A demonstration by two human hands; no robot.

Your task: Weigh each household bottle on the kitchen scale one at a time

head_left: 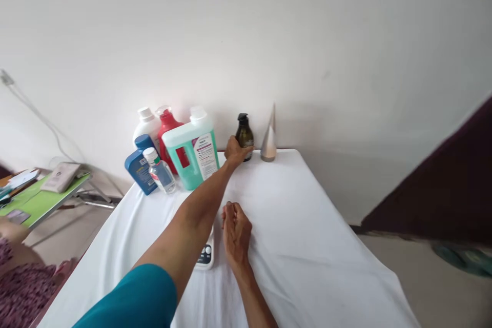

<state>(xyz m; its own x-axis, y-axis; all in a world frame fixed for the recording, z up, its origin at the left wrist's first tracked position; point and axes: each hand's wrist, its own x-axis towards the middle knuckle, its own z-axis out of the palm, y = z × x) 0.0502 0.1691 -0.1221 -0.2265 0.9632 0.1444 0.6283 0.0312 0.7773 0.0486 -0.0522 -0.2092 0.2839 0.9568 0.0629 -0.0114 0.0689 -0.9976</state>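
My left hand (236,151) reaches to the far edge of the table and is closed round the lower part of a dark pump bottle (245,134), which stands upright with a black top. Just right of it is a silver tube (269,141) standing on its cap, tapering to a point. Nearer to me, my right hand (236,230) rests over the white cloth with its fingers curled in, and nothing shows in it. Between my arms, a white device with buttons (205,256), perhaps a kitchen scale, is mostly hidden by my left forearm.
Left on the white-clothed table (307,246) stand a green jug (188,148), red bottle (168,122), white bottle (146,124), blue bottle (140,169) and clear bottle (163,177). A wall (246,36) rises behind. A green folding table (34,200) and a person's patterned clothing (26,287) are farther left.
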